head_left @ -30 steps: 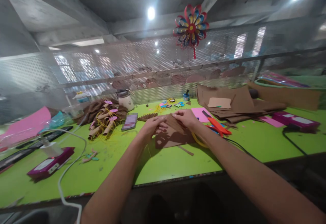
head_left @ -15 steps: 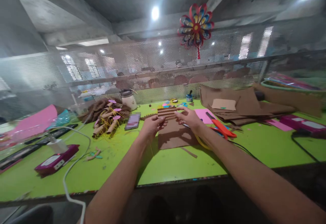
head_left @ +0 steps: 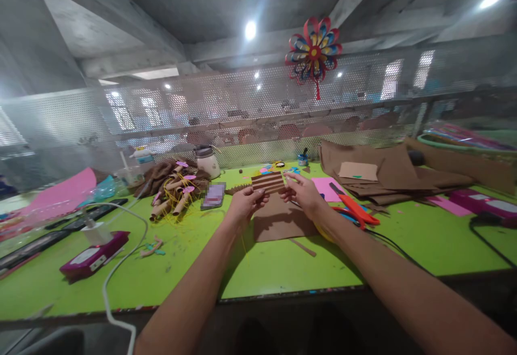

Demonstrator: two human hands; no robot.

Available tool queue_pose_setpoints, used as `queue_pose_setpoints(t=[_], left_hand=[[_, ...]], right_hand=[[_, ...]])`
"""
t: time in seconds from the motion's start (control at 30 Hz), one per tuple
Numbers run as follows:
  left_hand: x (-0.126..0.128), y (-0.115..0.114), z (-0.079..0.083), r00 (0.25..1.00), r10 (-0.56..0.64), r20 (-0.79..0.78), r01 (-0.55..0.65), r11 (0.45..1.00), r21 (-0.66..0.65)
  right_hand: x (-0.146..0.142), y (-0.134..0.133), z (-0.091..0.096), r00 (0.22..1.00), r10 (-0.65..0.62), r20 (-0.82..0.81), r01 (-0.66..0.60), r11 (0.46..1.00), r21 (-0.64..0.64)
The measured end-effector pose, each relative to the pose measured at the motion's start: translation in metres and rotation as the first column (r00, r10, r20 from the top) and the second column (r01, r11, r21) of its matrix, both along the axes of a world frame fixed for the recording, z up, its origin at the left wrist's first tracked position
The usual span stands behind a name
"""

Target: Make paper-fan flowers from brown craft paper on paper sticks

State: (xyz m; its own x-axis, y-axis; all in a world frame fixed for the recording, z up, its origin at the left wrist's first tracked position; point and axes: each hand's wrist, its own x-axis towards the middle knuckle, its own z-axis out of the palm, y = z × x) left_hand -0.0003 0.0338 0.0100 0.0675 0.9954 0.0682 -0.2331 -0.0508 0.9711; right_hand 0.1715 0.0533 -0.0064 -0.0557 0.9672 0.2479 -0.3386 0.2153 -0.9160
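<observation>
My left hand [head_left: 244,203] and my right hand [head_left: 302,193] together hold up a small pleated piece of brown paper [head_left: 267,181] a little above the green table [head_left: 266,260]. Each hand pinches one end of it, fingers closed on the folds. Below the hands a flat sheet of brown paper [head_left: 280,221] lies on the table, with a thin brown strip [head_left: 302,247] beside its near edge.
Orange-handled scissors [head_left: 352,208] and a pink sheet [head_left: 324,187] lie right of my hands. Brown paper sheets [head_left: 383,169] are stacked further right. A heap of brown paper rolls [head_left: 173,190], a phone [head_left: 213,195], a jar [head_left: 207,160], a magenta box [head_left: 93,254] and a white cable [head_left: 121,258] sit left. A paper pinwheel [head_left: 314,50] hangs above.
Both hands have lifted the pleated piece off the flat brown sheet and now hold it up with its folds showing. The view has shifted slightly.
</observation>
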Motion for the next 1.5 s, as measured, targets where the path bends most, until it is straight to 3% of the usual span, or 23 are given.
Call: queue_pose_setpoints(t=[0.3, 0.5, 0.7, 0.97, 1.07, 1.1, 1.17, 1.23, 1.33, 1.5], left_hand=[[0.002, 0.001, -0.005, 0.991, -0.135, 0.002, 0.135, 0.991, -0.025], [-0.001, -0.004, 0.002, 0.974, -0.225, -0.002, 0.224, 0.971, -0.085], [-0.002, -0.004, 0.002, 0.964, -0.264, 0.007, 0.263, 0.955, -0.135], [-0.005, 0.006, -0.004, 0.981, -0.186, 0.047, 0.190, 0.977, -0.098], [-0.004, 0.003, -0.001, 0.988, -0.148, 0.050, 0.151, 0.987, -0.058], [-0.004, 0.001, 0.001, 0.989, -0.135, 0.052, 0.138, 0.989, -0.044], [-0.003, -0.003, 0.004, 0.992, -0.114, 0.058, 0.116, 0.993, -0.032], [-0.002, -0.006, 0.007, 0.993, -0.107, 0.059, 0.109, 0.993, -0.039], [-0.003, -0.007, 0.008, 0.990, -0.125, 0.065, 0.128, 0.991, -0.048], [-0.005, -0.007, 0.007, 0.983, -0.123, 0.135, 0.131, 0.990, -0.056]], right_hand=[[0.005, 0.003, -0.003, 0.989, -0.056, 0.136, 0.033, 0.986, 0.162], [0.011, 0.002, 0.001, 0.959, -0.010, 0.284, -0.064, 0.966, 0.249], [0.013, 0.002, -0.001, 0.947, 0.041, 0.319, -0.123, 0.963, 0.241], [0.026, 0.009, 0.004, 0.858, -0.137, 0.494, 0.100, 0.990, 0.101], [0.054, -0.004, 0.014, 0.722, -0.144, 0.677, 0.061, 0.988, 0.145], [0.064, -0.011, 0.016, 0.539, -0.178, 0.823, 0.004, 0.978, 0.209], [0.081, -0.027, 0.018, 0.164, -0.181, 0.970, -0.082, 0.977, 0.197], [0.091, -0.040, 0.016, -0.078, -0.132, 0.988, -0.110, 0.986, 0.124], [0.093, -0.046, 0.009, -0.188, -0.079, 0.979, -0.103, 0.993, 0.060], [0.082, -0.029, -0.002, -0.202, 0.013, 0.979, -0.040, 0.999, -0.021]])
